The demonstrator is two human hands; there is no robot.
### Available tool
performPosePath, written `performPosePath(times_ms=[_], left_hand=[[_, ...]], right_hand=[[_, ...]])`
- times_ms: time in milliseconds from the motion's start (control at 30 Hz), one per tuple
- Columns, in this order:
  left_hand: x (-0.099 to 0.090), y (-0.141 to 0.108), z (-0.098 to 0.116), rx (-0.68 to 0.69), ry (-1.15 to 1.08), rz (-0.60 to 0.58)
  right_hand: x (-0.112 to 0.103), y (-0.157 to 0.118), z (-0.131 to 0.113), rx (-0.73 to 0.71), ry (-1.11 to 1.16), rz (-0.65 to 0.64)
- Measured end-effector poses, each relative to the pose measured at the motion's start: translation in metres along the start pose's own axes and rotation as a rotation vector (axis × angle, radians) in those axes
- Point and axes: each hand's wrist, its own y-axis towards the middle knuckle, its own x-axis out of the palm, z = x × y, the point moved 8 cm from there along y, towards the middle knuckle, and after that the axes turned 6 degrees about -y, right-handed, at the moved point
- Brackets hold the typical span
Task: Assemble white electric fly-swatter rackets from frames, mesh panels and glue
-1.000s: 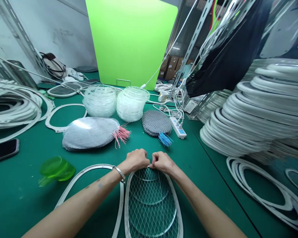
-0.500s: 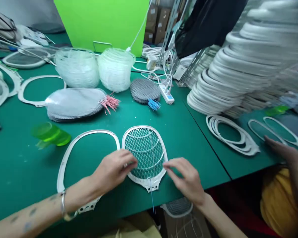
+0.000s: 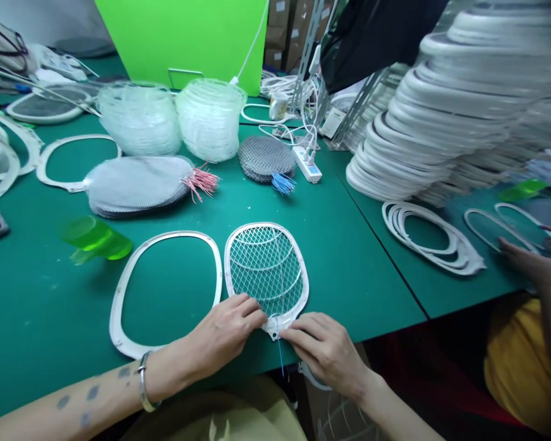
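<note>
A white racket-shaped swatter frame (image 3: 305, 278) lies flat on the green table, with metal mesh (image 3: 264, 266) inside its rim. My left hand (image 3: 227, 334) is at the lower left of its neck, fingers bent and pressed together on the edge. On the other side, my right hand (image 3: 326, 350) pinches the neck's right edge. A thin blue wire (image 3: 281, 356) runs from the neck over the table edge between my hands. The fingertips partly cover the neck. Left of it lies a second white frame (image 3: 118, 297) without mesh, its lower end hidden by my left forearm.
Behind are a green cup (image 3: 98, 239) on its side, mesh stacks with pink wires (image 3: 201, 181) and blue wires (image 3: 283, 183), clear ring stacks (image 3: 211, 119) and a power strip (image 3: 307, 164). White frames (image 3: 408, 147) tower at right, near a co-worker's hand (image 3: 528, 260).
Both my hands have moved down from the sides of the meshed frame to its neck and closed in on it. The view has shifted slightly.
</note>
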Motion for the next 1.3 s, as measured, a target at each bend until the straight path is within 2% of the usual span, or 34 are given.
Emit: performPosePath(times_ms=[67,300,567,1067,1300], left_hand=[[0.002,-0.001,0.003,0.036,0.057,-0.027],[-0.004,-0.014,0.01,0.214,0.161,0.081],[0.003,-0.011,0.014,0.244,0.199,0.046],[0.005,-0.014,0.014,0.238,0.247,0.039],[-0.004,-0.015,0.018,0.274,0.221,0.112]], right_hand=[[0.001,0.0,0.0,0.007,0.004,-0.015],[0.003,0.0,0.002,0.009,0.0,-0.04],[0.004,0.0,0.004,0.007,0.02,-0.051],[0.004,0.001,0.005,0.002,0.041,-0.047],[0.006,0.0,0.005,0.0,0.041,-0.046]])
